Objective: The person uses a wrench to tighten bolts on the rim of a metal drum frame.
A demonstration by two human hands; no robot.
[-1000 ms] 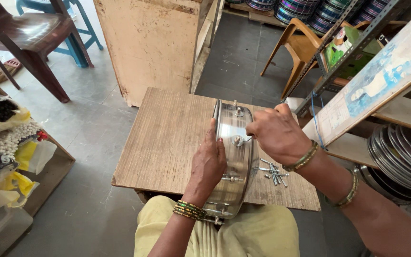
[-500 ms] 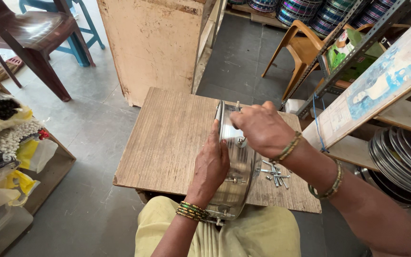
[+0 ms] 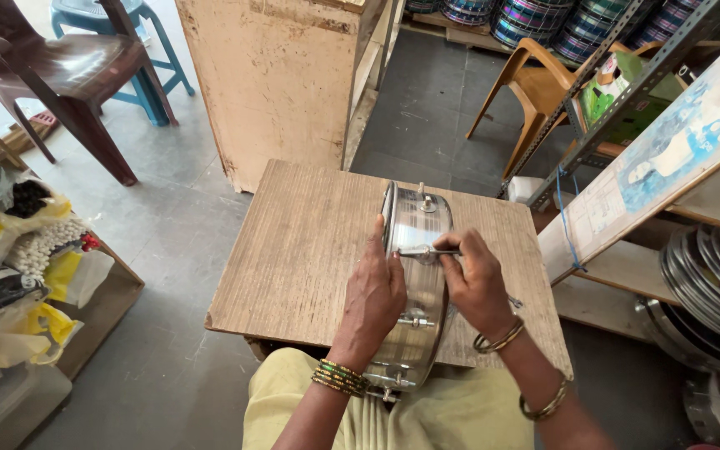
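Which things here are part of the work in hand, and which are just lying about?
In use:
- metal drum shell, on edge on the wooden board
- thin metal rod, pinched by the right hand
- left hand, steadying the shell

Lying about:
- dark plastic chair
- orange chair
- stacked metal rings
- plastic bags

Both forearms reach forward from the near table edge, bangles on each wrist. The left hand (image 3: 374,293) lies palm-down, fingers straight and together. The right hand (image 3: 475,282) (knuckles up) curls, thumb and forefinger pinched.
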